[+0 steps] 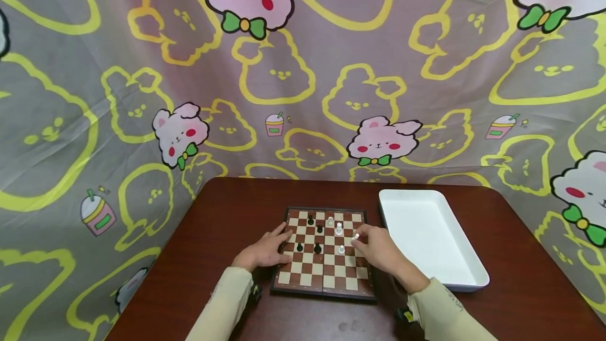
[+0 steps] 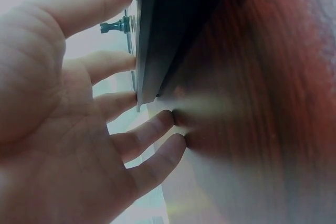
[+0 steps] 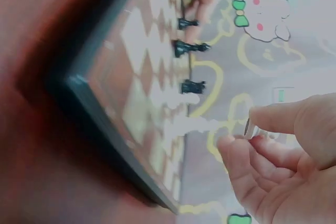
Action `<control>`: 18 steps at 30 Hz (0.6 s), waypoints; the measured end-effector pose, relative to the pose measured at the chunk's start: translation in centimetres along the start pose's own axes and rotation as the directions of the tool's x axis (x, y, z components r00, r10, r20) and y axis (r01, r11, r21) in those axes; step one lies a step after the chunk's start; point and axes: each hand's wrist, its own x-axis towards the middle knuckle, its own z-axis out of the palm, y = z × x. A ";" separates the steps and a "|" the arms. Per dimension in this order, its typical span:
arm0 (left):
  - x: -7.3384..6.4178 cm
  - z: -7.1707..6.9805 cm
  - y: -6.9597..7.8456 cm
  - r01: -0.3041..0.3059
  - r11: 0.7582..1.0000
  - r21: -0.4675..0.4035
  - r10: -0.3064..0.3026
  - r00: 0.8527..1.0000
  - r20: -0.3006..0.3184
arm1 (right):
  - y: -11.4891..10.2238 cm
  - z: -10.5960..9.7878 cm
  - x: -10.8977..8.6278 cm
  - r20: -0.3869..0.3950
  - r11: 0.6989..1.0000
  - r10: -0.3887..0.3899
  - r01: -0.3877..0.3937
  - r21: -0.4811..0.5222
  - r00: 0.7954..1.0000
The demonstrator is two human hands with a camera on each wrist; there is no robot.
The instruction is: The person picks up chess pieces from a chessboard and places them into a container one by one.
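Board edges, head view: We see a brown-and-cream checkered chessboard with a dark rim (image 1: 323, 289) lying on the dark reddish-brown wooden tabletop (image 1: 189, 257), with bare wood on its left side, behind it and along its near edge.
Tray side, head view: A white rectangular tray with raised walls (image 1: 426, 230) stands just beside the board's right edge, leaving only a narrow strip of wood between the two.
Held piece, head view: We find a small white chess piece (image 1: 356, 236) at the fingertips of the right hand (image 1: 382, 249), over the right part of the board.
Standing pieces, head view: Three white chess pieces (image 1: 339, 229) and four black chess pieces (image 1: 317, 248) stand between the hands.
Left hand, head view: The left hand (image 1: 266, 249) lies at the board's left edge, fingers spread and grasping nothing, well apart from the held piece.
Rim and fingers, left wrist view: We see the thumb and the next two fingers meeting the board's rim, the other two fingertips reaching down beside it to the wood.
Pinch, right wrist view: Thumb and forefinger grasp the white piece above the squares, its dark base showing; we see the standing white pieces only blurred.
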 end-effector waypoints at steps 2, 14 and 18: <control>-0.1 -0.1 0.1 0.005 1.000 -0.003 -0.005 1.000 0.000 | -0.3 -0.9 0.2 0.014 1.000 0.000 0.000 0.005 1.000; -0.3 -0.2 0.7 0.009 1.000 -0.019 -0.009 1.000 -0.001 | 2.3 -6.4 2.5 0.029 0.999 -0.008 0.009 -0.051 1.000; -0.3 -0.4 1.1 0.016 1.000 -0.023 -0.016 1.000 0.000 | 4.3 -7.7 3.5 0.018 0.998 -0.028 0.029 -0.049 0.999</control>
